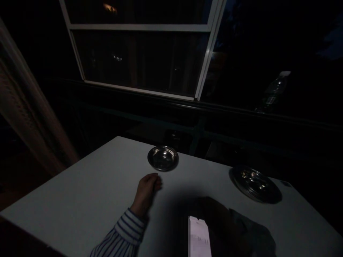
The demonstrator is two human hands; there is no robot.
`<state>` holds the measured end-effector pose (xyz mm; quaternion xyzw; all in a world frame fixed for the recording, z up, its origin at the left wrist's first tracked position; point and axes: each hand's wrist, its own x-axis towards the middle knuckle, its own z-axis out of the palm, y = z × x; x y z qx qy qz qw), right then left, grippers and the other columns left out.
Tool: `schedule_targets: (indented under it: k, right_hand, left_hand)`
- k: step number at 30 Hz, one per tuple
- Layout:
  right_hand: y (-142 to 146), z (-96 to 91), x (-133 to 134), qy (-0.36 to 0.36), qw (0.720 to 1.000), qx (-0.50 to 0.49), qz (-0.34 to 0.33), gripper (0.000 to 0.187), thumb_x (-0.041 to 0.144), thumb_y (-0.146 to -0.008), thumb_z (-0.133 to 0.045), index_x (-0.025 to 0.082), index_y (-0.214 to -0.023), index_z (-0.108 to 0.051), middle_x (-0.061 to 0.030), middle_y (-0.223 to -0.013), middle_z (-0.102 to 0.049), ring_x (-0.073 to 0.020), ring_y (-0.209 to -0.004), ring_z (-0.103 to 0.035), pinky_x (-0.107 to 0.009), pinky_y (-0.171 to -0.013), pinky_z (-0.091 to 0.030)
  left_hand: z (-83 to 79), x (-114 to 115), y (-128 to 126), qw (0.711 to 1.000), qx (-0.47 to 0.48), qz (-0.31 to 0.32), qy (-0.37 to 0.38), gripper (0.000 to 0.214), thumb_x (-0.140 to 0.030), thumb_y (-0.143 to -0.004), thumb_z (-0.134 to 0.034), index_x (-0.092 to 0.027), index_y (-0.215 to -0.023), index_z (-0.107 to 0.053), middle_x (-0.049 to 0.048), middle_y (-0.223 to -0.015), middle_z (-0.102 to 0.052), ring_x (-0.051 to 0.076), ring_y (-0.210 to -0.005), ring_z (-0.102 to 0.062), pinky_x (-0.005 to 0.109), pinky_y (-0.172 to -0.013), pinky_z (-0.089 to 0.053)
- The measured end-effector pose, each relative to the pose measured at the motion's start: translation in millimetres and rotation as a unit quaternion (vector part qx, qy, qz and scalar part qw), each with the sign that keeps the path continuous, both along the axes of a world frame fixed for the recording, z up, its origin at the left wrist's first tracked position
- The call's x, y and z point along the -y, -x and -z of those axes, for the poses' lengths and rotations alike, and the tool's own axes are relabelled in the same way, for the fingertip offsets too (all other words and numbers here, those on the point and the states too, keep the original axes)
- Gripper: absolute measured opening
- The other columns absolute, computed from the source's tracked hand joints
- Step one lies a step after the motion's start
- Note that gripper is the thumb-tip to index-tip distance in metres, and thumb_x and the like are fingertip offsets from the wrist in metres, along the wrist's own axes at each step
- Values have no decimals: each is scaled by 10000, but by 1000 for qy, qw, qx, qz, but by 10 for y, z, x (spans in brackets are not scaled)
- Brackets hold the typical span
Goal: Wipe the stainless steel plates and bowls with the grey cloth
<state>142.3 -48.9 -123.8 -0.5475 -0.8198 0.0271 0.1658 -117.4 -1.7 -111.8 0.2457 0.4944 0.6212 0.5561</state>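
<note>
My left hand (146,187), in a blue-and-white striped cuff, is over the white table, just short of a small round metal dish (163,159). Its fingers are curled in, with nothing visible in them; hand and dish are apart. My right hand (214,214) is a dark shape at the lower middle, closed around the right side of a phone with a bright lit screen (199,237). Most of its fingers are lost in shadow. Farther right on the table, a larger oval metal plate (255,184) lies near the back edge.
The white table (88,189) ends at a back edge before a dark window (139,60) with a pale frame. A clear plastic bottle (276,91) with a white cap stands behind at the right. A curtain (29,103) hangs at the left. The room is very dim.
</note>
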Motion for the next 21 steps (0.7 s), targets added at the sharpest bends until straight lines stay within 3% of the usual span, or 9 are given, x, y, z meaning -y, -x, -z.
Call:
schedule_targets:
  k: [4,8,14,21]
  right_hand:
    - [496,-521,-393,63,989,125,-49,322,201,-876,-335,204,-973,-642,-74,-964,-662,-187,-889,-600,-284,-762,-432]
    - [1020,-795,-756,47,981,164,-93,283,198,-862,-368,178,-995,-617,-79,-985,-651,-219,-929,-574,-320,-766,-402]
    - [1427,-736,-1055,32,977,166,-133,293,230,-878,-365,178,-1037,-605,-87,-1082,-622,-205,-1023,-535,-303,-822,-369]
    - [1493,-730,-1150,41,969,173,-172,311,272,-903,-347,186,-989,-633,-84,-1027,-643,-226,-989,-548,-336,-825,-356]
  left_hand:
    - [121,-228,173,996,52,-72,21,31,-156,-743,-580,-128,-729,-581,33,-646,-615,96,-563,-593,235,-602,-497]
    - [169,-345,120,992,116,-42,7,49,-156,-729,-600,-114,-733,-624,78,-725,-661,130,-634,-624,274,-669,-511]
    - [190,-336,53,983,177,-28,-25,84,-183,-659,-678,-139,-729,-665,64,-761,-679,125,-700,-619,240,-711,-484]
    - [224,-361,60,981,183,-54,-39,202,-244,-584,-745,-126,-735,-679,48,-715,-664,97,-628,-580,216,-641,-455]
